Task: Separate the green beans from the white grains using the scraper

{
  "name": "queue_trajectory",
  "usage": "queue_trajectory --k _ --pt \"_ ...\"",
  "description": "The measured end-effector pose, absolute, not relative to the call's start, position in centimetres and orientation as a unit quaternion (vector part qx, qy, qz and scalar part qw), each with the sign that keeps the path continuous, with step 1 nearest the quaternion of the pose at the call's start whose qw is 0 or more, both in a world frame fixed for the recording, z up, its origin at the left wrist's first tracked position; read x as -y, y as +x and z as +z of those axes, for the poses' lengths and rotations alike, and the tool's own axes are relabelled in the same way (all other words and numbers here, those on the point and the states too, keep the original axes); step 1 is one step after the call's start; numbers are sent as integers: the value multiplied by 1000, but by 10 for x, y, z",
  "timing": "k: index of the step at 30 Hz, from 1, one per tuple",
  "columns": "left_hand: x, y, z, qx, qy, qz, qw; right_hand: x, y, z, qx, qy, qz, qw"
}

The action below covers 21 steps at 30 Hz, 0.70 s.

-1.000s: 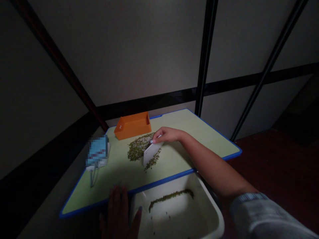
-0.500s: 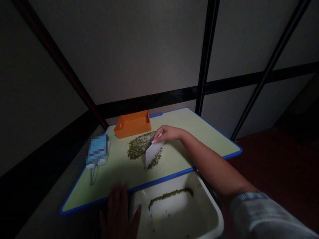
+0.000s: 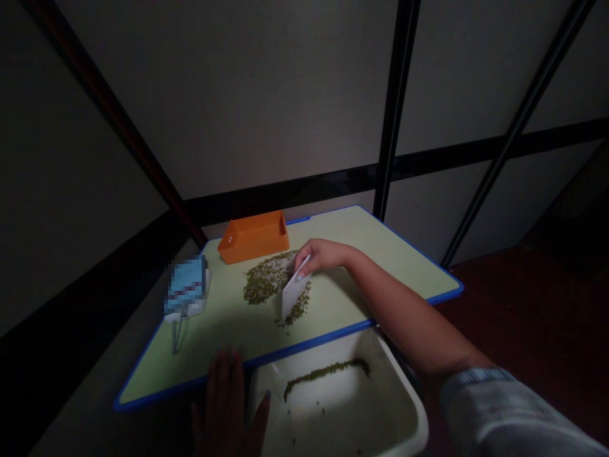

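Observation:
My right hand (image 3: 318,255) pinches a flat white scraper card (image 3: 294,293) by its upper edge. The card stands tilted on edge, its lower end down among small green beans or seeds (image 3: 261,284) spread over the pale green tabletop (image 3: 214,346). Some of the green pieces lie right of the card, the larger patch to its left. Down at the table's front edge, my left hand (image 3: 226,400) rests with fingers stretched out and thumb apart, beside a white basin (image 3: 404,393). Inside the basin a thin line of the same green pieces runs along the far side.
An orange open box (image 3: 254,238) stands at the back of the table, near the wall. At the left edge lies a blurred-out blue packet (image 3: 187,282) with a white looped strap (image 3: 176,333). A blue rim (image 3: 309,344) borders the table. Panelled walls close in behind and left.
The white card has shifted slightly to the right and turned more edge-on, with my right hand turning along. My left hand stays in almost the same place.

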<state>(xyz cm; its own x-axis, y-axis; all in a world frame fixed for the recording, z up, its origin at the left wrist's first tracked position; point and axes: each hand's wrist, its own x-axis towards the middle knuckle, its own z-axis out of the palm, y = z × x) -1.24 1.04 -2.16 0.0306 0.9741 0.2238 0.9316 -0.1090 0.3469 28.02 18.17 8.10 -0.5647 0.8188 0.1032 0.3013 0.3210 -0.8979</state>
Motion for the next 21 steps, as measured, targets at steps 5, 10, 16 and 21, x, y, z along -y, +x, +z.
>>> queue_trajectory --k 5,10,16,21 --pt "-10 -13 -22 -666 715 205 49 -182 280 79 765 -356 448 296" --pt "-10 -13 -24 -664 717 206 47 -181 277 78 771 -355 435 300" --pt "-11 -14 -25 -659 721 209 48 -178 268 76 775 -349 417 322" --pt "-10 -15 -27 -657 722 214 44 -176 261 74 788 -321 427 306"
